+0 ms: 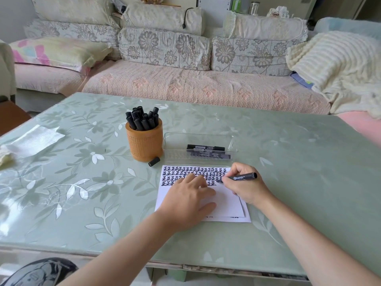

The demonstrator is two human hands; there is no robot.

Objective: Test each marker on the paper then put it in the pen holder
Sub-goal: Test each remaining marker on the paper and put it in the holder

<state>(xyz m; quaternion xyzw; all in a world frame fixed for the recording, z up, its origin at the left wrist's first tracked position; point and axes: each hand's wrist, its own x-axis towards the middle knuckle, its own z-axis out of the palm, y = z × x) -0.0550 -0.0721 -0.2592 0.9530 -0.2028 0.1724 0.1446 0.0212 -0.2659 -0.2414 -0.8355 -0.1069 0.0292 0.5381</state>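
Black marker (242,177): uncapped, tip down on the paper (225,203) at the end of the fourth row of marks, barrel slanting up to the right.
Right hand (248,188): its fingers (233,171) are clenched round the barrel close to the tip, a writing grip that gives control of the stroke.
Paper: a white sheet lying on a second sheet, just in front of the tray. The top rows are packed with dark test characters and the lower half is bare.
Left hand (185,201): flat on the sheet with fingers (192,178) straight and spread, grasping nothing. It is probably pinning the paper so it does not slide under the pen.
Cap (154,161): small and black, on its side at the foot of the pen holder (145,143). It is likely this marker's, parked within reach for re-capping.
Pen holder: an orange-brown cylinder, upright, crowded with capped markers (142,119) standing caps up.
Clear tray (177,141): just right of the holder, with a few markers (206,150) lying flat inside, apparently not yet tested.
Progress: judged well along, with the holder nearly full.
Tabletop (299,162): glossy pale green with a leaf print, and a crumpled clear sheet (35,139) at its left edge.
Sofa (185,83): beyond the far edge, well apart from the work.
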